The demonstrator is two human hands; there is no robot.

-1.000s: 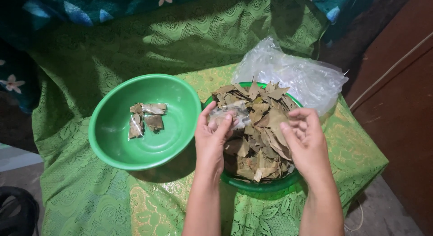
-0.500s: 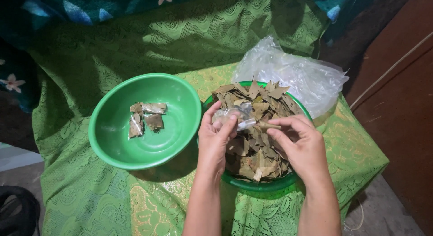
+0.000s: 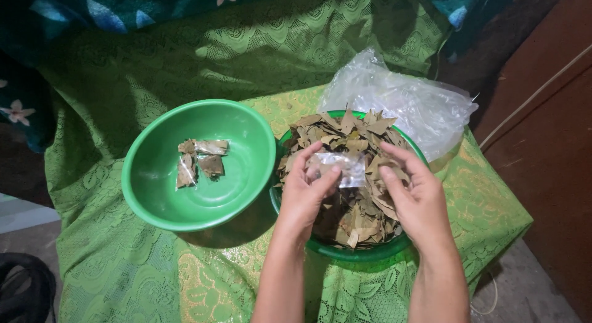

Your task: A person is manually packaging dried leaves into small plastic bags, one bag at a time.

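Right now we hold a small clear plastic packet between both hands above the green plastic bowl heaped with dried brown leaves: our left hand pinches its left edge with thumb and fingers closed on it, and our right hand touches its right edge with fingers loosely curled. Whether anything is inside the packet we cannot tell. Just beside it on the left, rims touching, sits a wider green plastic bowl with three small filled clear packets of leaves lying flat on its bottom. Behind the leaf bowl lies a crumpled clear plastic bag, all resting on the green patterned lace cloth.
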